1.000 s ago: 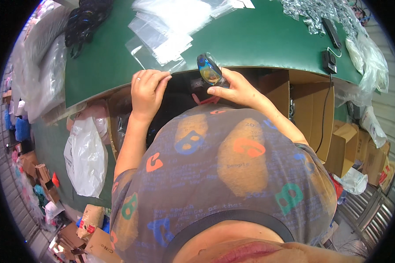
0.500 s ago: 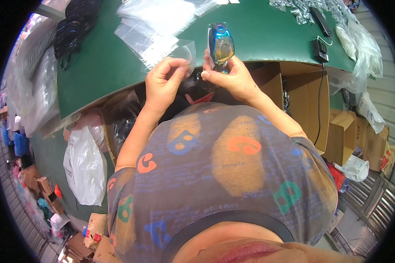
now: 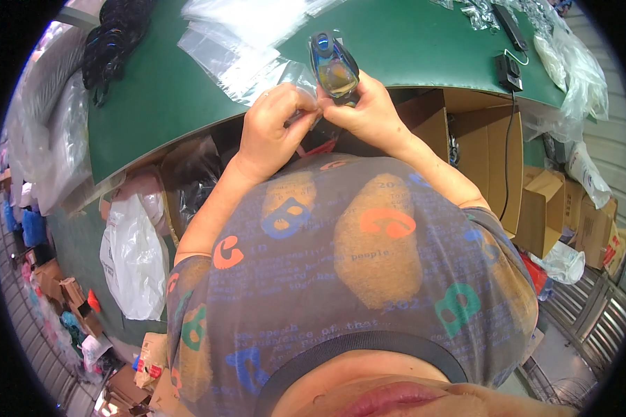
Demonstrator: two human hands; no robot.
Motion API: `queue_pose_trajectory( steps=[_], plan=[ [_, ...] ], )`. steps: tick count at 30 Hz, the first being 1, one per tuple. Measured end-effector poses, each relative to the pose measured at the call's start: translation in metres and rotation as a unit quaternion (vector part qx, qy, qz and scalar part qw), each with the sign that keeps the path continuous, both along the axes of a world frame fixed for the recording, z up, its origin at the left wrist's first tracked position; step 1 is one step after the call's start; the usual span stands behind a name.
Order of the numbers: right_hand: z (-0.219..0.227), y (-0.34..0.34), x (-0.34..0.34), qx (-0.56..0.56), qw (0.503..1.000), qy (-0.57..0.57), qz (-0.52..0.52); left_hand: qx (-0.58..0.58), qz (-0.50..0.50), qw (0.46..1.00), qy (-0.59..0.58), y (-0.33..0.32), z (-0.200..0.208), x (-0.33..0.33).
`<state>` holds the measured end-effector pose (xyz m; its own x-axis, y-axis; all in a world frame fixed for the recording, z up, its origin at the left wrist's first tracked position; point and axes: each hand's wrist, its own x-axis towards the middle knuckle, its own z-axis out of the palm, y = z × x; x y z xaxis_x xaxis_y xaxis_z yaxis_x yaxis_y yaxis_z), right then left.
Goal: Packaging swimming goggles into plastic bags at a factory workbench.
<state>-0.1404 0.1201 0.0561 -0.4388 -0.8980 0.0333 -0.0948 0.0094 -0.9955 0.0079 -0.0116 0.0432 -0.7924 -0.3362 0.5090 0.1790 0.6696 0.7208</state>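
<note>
My right hand point(image 3: 365, 111) is closed around what look like goggles point(image 3: 339, 75), with shiny dark-blue frames and a see-through yellowish lens. They are held upright above the table's front edge, and clear film shows around their top. My left hand point(image 3: 275, 125) is close beside it, with thumb and forefinger pinching a clear plastic bag point(image 3: 300, 75). The fingertips of both hands nearly meet just below the goggles. How far the bag reaches around the goggles is hard to make out.
Clear plastic bags point(image 3: 219, 59) lie spread on the green table point(image 3: 135, 125). A dark bundle point(image 3: 115, 48) rests at the far left. On the right are a black device point(image 3: 508, 71) with a cable and an open cardboard box point(image 3: 483, 153) under the edge. A white bag point(image 3: 133, 257) hangs at left.
My left hand has moved right with the plastic bag, up against my right hand. The goggles have shifted slightly left and tilted, and clear film now shows around their top.
</note>
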Motion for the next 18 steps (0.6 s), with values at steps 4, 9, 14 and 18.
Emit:
queue_pose_trajectory(
  steps=[4,9,14,18],
  plan=[
    [-0.002,-0.002,0.0,-0.041,0.991,0.125,-0.029,0.256,-0.049,0.965,-0.007,0.003,-0.007,0.003],
    [-0.015,-0.003,-0.014,-0.069,0.969,0.179,-0.156,0.461,0.003,0.879,0.122,-0.016,0.004,0.017],
    [-0.026,-0.001,-0.013,-0.122,0.964,0.178,-0.157,0.427,0.097,0.892,0.108,-0.026,-0.018,0.025],
    [-0.012,-0.003,-0.015,-0.111,0.99,0.011,-0.082,0.059,0.123,0.988,0.071,-0.014,-0.003,0.016]
  ],
)
